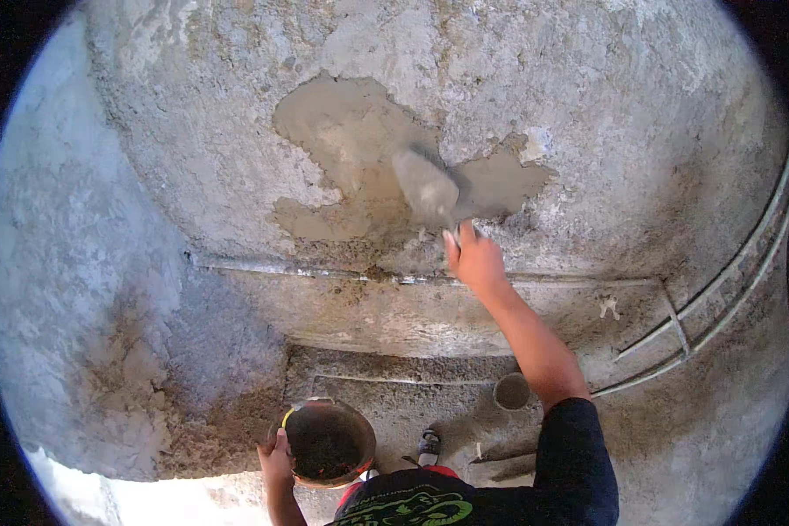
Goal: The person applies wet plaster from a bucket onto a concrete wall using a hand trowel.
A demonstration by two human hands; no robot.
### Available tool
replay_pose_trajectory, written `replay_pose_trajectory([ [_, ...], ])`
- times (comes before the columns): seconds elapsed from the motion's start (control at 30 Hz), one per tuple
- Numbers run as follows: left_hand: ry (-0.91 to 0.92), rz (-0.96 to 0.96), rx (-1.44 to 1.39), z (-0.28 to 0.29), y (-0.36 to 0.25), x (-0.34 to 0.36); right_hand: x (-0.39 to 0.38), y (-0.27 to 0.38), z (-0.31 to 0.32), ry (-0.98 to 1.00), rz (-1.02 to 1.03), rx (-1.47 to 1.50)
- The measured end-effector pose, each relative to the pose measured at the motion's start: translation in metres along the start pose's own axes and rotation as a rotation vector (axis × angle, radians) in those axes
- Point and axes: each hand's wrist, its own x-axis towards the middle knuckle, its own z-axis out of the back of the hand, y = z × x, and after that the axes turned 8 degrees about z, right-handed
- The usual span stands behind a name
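My right hand (477, 260) is closed around the handle of a trowel (426, 186). The trowel's pale blade lies over a patch of wet grey-brown mortar (351, 131) on the rough wall (210, 149); motion softens the blade's outline. Whether its full face touches the mortar cannot be made out. Low on the left, my left hand (276, 463) grips the rim of a round bucket (366, 422) at my side. Dark material shows inside the bucket, with a yellow strip along the rim near my fingers.
A thin pipe (324, 270) runs across the wall below the mortar. Two more pipes (735, 272) curve along the right side, joined by a short crosspiece. A small round container (512, 391) stands below my right forearm, near my sandalled foot (429, 443). Another wall surface (70, 254) borders the left.
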Motion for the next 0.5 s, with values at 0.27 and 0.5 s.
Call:
replay_pose_trajectory([
  [0.27,-0.08,-0.088,0.026,-0.03,0.013,-0.028,-0.084,-0.039,-0.089,0.562,0.042,-0.004],
  [0.5,-0.146,-0.054,0.057,-0.047,-0.005,-0.053,-0.028,-0.019,-0.003,0.233,0.123,-0.055],
])
